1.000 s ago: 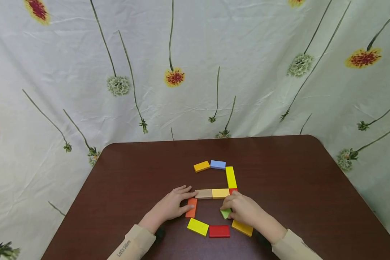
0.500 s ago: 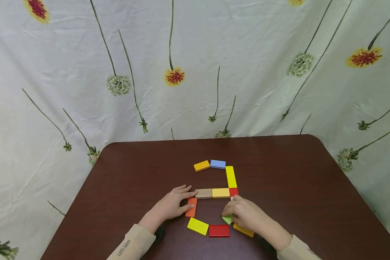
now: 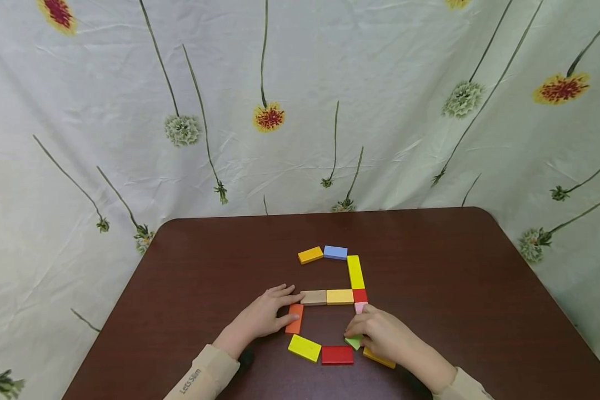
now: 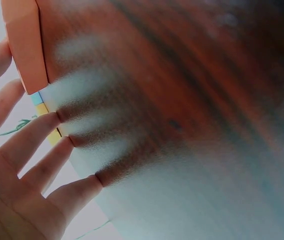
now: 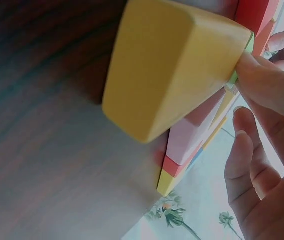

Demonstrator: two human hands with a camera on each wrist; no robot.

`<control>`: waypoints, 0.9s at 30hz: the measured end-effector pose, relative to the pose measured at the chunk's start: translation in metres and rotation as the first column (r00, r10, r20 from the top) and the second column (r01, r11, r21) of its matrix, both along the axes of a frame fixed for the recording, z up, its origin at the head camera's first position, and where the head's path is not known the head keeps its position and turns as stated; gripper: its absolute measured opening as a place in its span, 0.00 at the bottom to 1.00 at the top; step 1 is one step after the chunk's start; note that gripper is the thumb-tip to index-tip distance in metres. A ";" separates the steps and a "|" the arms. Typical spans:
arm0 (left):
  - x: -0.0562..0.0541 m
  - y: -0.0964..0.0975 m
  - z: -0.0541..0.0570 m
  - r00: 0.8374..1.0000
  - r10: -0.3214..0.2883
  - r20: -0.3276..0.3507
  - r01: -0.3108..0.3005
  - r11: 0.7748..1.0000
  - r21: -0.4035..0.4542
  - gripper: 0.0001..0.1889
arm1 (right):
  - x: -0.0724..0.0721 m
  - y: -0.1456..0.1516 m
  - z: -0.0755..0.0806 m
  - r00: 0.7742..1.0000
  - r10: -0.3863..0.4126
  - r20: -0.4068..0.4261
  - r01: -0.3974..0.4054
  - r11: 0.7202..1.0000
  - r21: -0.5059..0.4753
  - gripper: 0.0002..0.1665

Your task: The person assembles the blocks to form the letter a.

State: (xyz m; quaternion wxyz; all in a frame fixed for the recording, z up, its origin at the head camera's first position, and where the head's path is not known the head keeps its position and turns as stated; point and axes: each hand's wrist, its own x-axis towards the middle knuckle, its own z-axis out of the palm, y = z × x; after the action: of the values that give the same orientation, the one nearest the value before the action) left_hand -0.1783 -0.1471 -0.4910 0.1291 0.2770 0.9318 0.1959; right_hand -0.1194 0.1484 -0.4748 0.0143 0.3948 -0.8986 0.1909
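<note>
My left hand (image 3: 264, 313) rests spread out, its fingertips down on the tabletop in the left wrist view. Its thumb touches the orange block (image 3: 293, 319), and its index fingertip reaches the left end of the tan block (image 3: 313, 298). With bent fingers, my right hand (image 3: 386, 334) pinches a small light green block (image 3: 353, 341), partly hidden by the fingers. Just beyond those fingers sits a pink block (image 3: 360, 307), whose near part the hand covers. A golden-yellow block (image 5: 152, 65) lies close beside the green one, under the right hand in the head view.
A yellow block (image 3: 304, 348) and a red block (image 3: 337, 355) lie at the near side. A pale yellow block (image 3: 339, 296) adjoins a small red piece (image 3: 359, 295). Farther off are a long yellow block (image 3: 355, 271), a blue block (image 3: 335, 253) and an orange-yellow block (image 3: 310, 255).
My right hand has drawn the green block nearer and slightly right, uncovering the small red piece and part of the pink block. The golden-yellow block has shifted slightly right and nearer. My left hand stays put.
</note>
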 end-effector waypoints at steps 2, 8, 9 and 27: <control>0.000 0.000 0.000 1.000 -0.001 0.001 0.001 1.000 0.002 0.27 | 0.001 0.001 -0.001 1.000 0.004 -0.014 -0.004 1.000 -0.001 0.11; 0.000 -0.001 0.000 1.000 -0.013 -0.004 0.013 1.000 0.012 0.27 | 0.002 0.002 -0.001 1.000 -0.007 -0.014 0.007 1.000 0.002 0.12; 0.000 -0.001 0.000 1.000 -0.013 -0.005 0.013 1.000 0.013 0.27 | 0.002 0.002 -0.001 1.000 -0.009 -0.014 0.009 1.000 0.002 0.12; 0.000 0.000 -0.001 1.000 -0.011 -0.006 0.011 1.000 0.011 0.28 | 0.012 0.010 0.004 0.993 -0.115 0.022 0.116 0.992 -0.049 0.16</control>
State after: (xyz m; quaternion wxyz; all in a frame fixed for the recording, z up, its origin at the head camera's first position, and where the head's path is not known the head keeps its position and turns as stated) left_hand -0.1780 -0.1476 -0.4918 0.1260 0.2833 0.9295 0.1998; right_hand -0.1071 0.1586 -0.4706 0.0270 0.3398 -0.9149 0.2161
